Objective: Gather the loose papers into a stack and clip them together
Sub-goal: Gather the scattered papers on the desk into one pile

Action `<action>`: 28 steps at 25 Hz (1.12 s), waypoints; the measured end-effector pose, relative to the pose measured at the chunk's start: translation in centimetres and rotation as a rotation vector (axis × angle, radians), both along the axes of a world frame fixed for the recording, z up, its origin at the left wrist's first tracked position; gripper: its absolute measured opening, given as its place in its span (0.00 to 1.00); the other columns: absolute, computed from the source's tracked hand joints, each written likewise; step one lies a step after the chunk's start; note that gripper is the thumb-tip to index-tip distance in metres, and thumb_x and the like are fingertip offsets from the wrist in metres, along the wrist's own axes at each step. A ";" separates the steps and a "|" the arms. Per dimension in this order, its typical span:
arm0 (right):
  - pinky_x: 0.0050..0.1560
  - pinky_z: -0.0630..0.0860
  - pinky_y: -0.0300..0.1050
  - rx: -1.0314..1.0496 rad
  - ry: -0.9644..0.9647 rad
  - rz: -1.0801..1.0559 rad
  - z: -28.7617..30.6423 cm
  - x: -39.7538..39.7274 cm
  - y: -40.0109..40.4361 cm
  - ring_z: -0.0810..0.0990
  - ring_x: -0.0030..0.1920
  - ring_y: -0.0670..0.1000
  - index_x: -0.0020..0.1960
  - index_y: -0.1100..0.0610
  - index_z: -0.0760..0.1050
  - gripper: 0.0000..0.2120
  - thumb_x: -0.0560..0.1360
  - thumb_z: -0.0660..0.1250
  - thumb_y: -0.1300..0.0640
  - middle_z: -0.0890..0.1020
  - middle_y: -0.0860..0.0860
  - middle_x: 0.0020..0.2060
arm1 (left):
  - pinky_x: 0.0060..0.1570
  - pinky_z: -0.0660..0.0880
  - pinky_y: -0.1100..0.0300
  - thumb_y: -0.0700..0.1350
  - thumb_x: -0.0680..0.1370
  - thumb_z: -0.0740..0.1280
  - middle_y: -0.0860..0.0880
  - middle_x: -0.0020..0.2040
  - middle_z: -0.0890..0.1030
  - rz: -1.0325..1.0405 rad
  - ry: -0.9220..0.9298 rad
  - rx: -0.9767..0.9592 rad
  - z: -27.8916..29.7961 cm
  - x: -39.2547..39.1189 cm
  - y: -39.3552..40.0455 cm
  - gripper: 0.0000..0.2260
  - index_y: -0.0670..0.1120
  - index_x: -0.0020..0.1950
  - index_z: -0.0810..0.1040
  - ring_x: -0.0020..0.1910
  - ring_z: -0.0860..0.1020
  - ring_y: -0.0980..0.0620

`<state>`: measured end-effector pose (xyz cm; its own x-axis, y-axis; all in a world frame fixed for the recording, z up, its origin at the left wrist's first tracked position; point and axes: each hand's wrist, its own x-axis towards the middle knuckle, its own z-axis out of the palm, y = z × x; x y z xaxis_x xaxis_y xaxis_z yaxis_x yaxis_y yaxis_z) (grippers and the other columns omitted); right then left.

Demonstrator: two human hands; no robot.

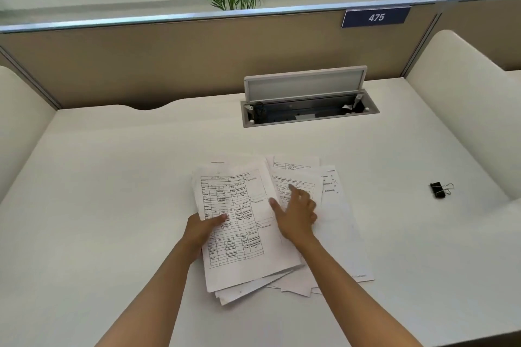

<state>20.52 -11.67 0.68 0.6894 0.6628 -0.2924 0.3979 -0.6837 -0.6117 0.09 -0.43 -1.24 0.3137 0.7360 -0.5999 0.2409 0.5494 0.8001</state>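
Observation:
Several loose printed papers point(239, 251) lie fanned and overlapping in the middle of the white desk point(112, 177). My left hand point(201, 229) grips the left edge of the top sheets, thumb on the printed table. My right hand point(296, 214) rests flat on the sheets to the right, fingers spread, holding nothing. More sheets point(338, 220) stick out uncovered on the right side. A black binder clip point(439, 189) lies alone on the desk far to the right, well apart from both hands.
A cable box point(308, 113) with its lid raised is set into the desk behind the papers. Cream side panels point(465, 110) flank the desk left and right. A tan partition point(169, 65) with a "475" sign point(376, 17) closes the back.

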 end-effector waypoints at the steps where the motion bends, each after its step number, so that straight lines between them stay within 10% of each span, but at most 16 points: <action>1: 0.68 0.62 0.59 0.001 -0.031 -0.121 0.0 0.4 -0.5 0.59 0.72 0.59 0.77 0.53 0.56 0.35 0.77 0.65 0.41 0.60 0.55 0.73 | 0.56 0.81 0.45 0.40 0.73 0.77 0.42 0.56 0.86 -0.008 -0.017 0.006 0.2 -0.3 0.2 0.18 0.42 0.62 0.81 0.53 0.85 0.42; 10: 0.53 0.77 0.54 -0.095 0.039 -0.249 0.1 2.0 -1.9 0.71 0.63 0.63 0.76 0.60 0.52 0.58 0.58 0.85 0.50 0.63 0.57 0.66 | 0.54 0.81 0.38 0.36 0.74 0.74 0.38 0.59 0.84 0.085 -0.205 0.002 3.2 -3.2 4.1 0.20 0.38 0.65 0.78 0.56 0.84 0.36; 17: 0.49 0.74 0.46 -0.008 0.069 -0.259 1.3 5.5 -3.4 0.81 0.57 0.61 0.60 0.61 0.78 0.17 0.74 0.73 0.54 0.83 0.58 0.57 | 0.41 0.84 0.49 0.37 0.76 0.72 0.43 0.55 0.86 0.225 -0.291 0.005 4.5 -2.1 4.7 0.16 0.41 0.63 0.80 0.50 0.87 0.43; 28: 0.59 0.75 0.57 -0.259 -0.025 -0.240 0.9 9.4 -5.7 0.72 0.65 0.64 0.72 0.58 0.68 0.31 0.73 0.74 0.51 0.65 0.59 0.68 | 0.52 0.81 0.46 0.41 0.75 0.74 0.42 0.62 0.83 0.347 -0.301 -0.053 3.9 -3.5 6.2 0.21 0.42 0.68 0.78 0.60 0.83 0.41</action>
